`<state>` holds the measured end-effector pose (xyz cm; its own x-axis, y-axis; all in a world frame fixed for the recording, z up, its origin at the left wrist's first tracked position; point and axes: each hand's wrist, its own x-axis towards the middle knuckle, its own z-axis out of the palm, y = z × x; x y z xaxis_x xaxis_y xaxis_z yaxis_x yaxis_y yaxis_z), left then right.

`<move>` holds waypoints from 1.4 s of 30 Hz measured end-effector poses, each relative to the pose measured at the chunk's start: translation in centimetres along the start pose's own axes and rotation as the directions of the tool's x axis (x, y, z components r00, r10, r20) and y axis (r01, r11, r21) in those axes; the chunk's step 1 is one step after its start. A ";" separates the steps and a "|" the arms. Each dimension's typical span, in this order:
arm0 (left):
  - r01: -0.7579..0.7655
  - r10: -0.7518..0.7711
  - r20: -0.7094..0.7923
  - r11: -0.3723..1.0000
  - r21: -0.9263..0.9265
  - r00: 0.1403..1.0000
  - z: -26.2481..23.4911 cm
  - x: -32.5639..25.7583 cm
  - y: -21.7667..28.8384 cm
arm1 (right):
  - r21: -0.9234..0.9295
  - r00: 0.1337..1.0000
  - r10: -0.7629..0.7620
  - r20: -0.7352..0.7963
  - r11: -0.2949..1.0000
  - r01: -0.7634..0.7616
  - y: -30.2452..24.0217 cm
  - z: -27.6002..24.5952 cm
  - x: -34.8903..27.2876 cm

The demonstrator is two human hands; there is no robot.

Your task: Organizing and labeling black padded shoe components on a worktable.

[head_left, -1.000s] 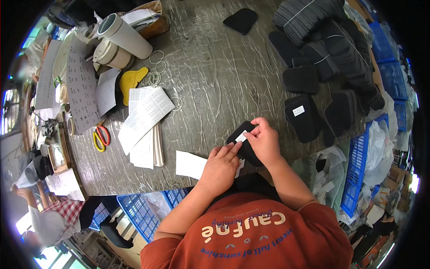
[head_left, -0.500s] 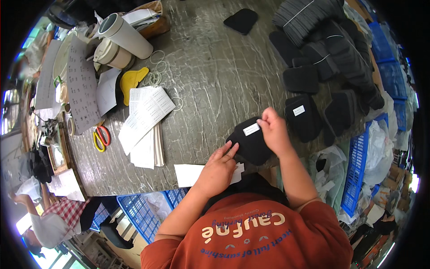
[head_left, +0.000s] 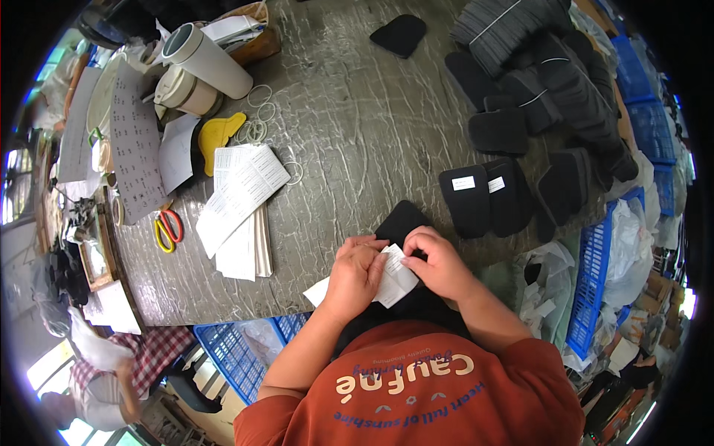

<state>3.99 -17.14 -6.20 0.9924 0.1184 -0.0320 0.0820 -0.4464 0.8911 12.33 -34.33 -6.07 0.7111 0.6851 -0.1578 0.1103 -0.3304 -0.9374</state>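
Observation:
At the table's near edge, my left hand (head_left: 354, 273) grips a white sheet of stickers (head_left: 398, 273) between thumb and fingers. My right hand (head_left: 440, 260) is closed in a pinch at the sheet's right edge; whether a sticker is between its fingertips is too small to tell. Just beyond both hands lies a plain black fabric piece (head_left: 402, 221), partly covered by them. To its right, a black piece with a white sticker (head_left: 463, 183) overlaps another stickered black piece (head_left: 512, 204).
Bundled black pieces (head_left: 513, 30) are heaped at far right. On the left lie a paper stack (head_left: 245, 193), scissors (head_left: 169, 226), rubber bands (head_left: 256, 131) and a yellow template (head_left: 221, 132), with a white tumbler (head_left: 212, 63) behind. Blue crates (head_left: 591, 275) flank the table; another person (head_left: 104, 372) sits lower left.
The stickered black piece has gone from under my hands to the right, onto the other one. A plain piece now lies there, and the sticker sheet has come up into my left hand.

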 end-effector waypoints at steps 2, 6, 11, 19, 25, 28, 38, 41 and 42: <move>0.035 -0.031 -0.039 0.994 0.105 0.999 -0.3 -0.2 0.0 | -0.044 0.993 -0.107 -0.047 0.993 0.105 -0.7 0.7 0.4; -0.127 0.123 0.034 0.962 0.242 0.992 -1.1 -0.5 0.1 | 0.012 0.985 0.081 -0.155 0.997 -0.080 -1.0 -0.1 1.8; -0.205 0.138 0.216 0.922 0.329 0.967 0.5 -1.0 0.4 | -0.063 0.970 0.140 -0.199 0.986 -0.155 1.1 -0.2 3.3; -0.214 0.152 0.203 0.917 0.336 0.967 0.7 -1.1 0.1 | -0.129 0.966 0.122 -0.226 0.980 -0.154 1.8 0.3 3.6; -0.207 0.141 0.195 0.903 0.377 0.971 0.8 -0.8 0.6 | -0.184 0.966 0.095 -0.241 0.973 -0.141 1.6 0.5 3.6; -0.229 0.134 0.231 0.862 0.453 0.963 0.9 -0.6 0.8 | -0.214 0.964 0.066 -0.259 0.969 -0.124 1.9 0.6 3.6; -0.216 0.093 0.257 0.836 0.505 0.962 1.0 -0.5 0.9 | -0.320 0.928 0.176 -0.329 0.903 -0.285 1.4 0.4 4.1; -0.209 0.093 0.251 0.847 0.490 0.964 1.2 -0.6 0.7 | -0.430 0.930 0.064 -0.361 0.874 -0.227 2.1 0.5 3.8; -0.212 0.096 0.251 0.847 0.488 0.963 1.1 -0.6 0.7 | -0.419 0.932 0.013 -0.362 0.891 -0.176 2.3 0.6 3.6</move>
<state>3.54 -18.50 -6.06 0.9866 -0.1518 -0.0592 -0.0961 -0.8359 0.5403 14.75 -32.28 -9.01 0.9157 0.3990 -0.0471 0.2644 -0.6867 -0.6771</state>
